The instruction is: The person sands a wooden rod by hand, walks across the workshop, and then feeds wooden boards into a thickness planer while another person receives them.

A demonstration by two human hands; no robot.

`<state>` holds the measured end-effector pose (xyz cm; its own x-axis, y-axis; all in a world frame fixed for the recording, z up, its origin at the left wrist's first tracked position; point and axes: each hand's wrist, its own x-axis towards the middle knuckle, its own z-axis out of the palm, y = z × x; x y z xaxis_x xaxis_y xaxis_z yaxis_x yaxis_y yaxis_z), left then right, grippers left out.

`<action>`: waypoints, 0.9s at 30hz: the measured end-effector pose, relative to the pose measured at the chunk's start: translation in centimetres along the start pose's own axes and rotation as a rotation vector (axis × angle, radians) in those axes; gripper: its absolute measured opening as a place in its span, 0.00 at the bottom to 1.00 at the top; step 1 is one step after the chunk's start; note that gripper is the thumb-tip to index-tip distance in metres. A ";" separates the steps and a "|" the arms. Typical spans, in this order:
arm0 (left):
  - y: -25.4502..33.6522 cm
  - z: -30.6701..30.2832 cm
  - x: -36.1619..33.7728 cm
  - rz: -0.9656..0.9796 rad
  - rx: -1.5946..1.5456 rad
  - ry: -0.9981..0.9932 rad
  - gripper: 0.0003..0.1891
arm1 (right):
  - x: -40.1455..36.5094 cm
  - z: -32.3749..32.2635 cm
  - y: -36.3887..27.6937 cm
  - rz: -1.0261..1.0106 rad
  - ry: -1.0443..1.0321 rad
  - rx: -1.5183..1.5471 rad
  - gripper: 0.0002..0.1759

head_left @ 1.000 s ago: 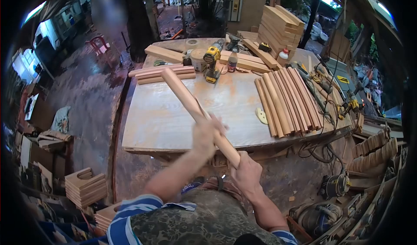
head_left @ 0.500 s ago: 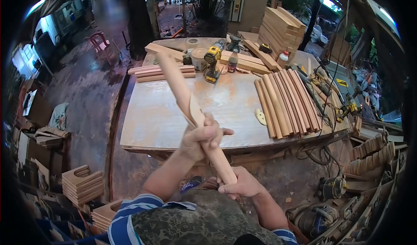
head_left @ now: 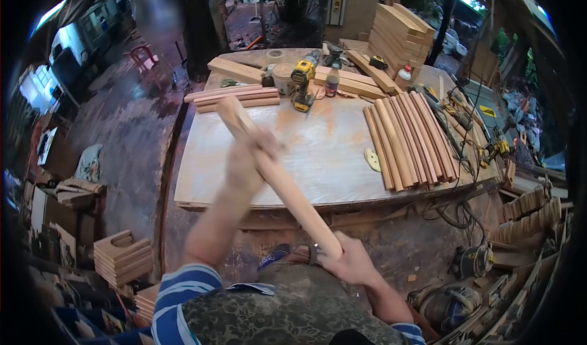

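A pale round wooden rod (head_left: 293,199) slants across in front of me, its upper end over the worktable (head_left: 202,161) and its lower end near my body. My right hand (head_left: 351,260) is closed round that lower end. Farther up, my left hand (head_left: 247,161) is wrapped round the rod, blurred by motion. Whether a thin sheet lies between its palm and the wood cannot be made out now. A row of similar wooden rods (head_left: 409,140) lies on the table's right side, with a small pale-yellow flat piece (head_left: 372,159) beside it.
Several rods (head_left: 238,98) lie at the table's back left. A yellow cordless drill (head_left: 303,79), a bottle (head_left: 332,82) and a tub (head_left: 284,77) stand behind. Stacked boards (head_left: 400,36) rise at the back right. Cables (head_left: 468,213) hang off the right edge; cut wooden pieces (head_left: 123,258) are stacked lower left.
My left hand has slid up along the rod towards its far end. The rod's upper end has dipped lower in view. A tan curled sheet seen by the left hand earlier is hard to distinguish now.
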<state>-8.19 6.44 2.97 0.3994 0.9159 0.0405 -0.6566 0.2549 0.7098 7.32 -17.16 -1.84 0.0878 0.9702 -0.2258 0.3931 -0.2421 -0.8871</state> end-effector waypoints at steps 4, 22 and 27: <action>-0.1 0.3 0.6 -0.017 -0.079 -0.192 0.10 | 0.3 -0.3 -1.1 -0.014 -0.168 0.276 0.15; -0.7 1.2 -0.3 -0.142 0.017 -0.200 0.11 | 1.8 -1.6 -2.8 0.125 -0.370 0.616 0.17; 2.8 -0.2 2.4 -0.141 -0.116 -0.066 0.07 | -1.4 0.4 2.0 -0.194 -0.038 0.085 0.20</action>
<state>-9.17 9.38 4.91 0.5310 0.8473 -0.0044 -0.6592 0.4164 0.6262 7.66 -19.00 -3.47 -0.0173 0.9980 -0.0616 0.3204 -0.0528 -0.9458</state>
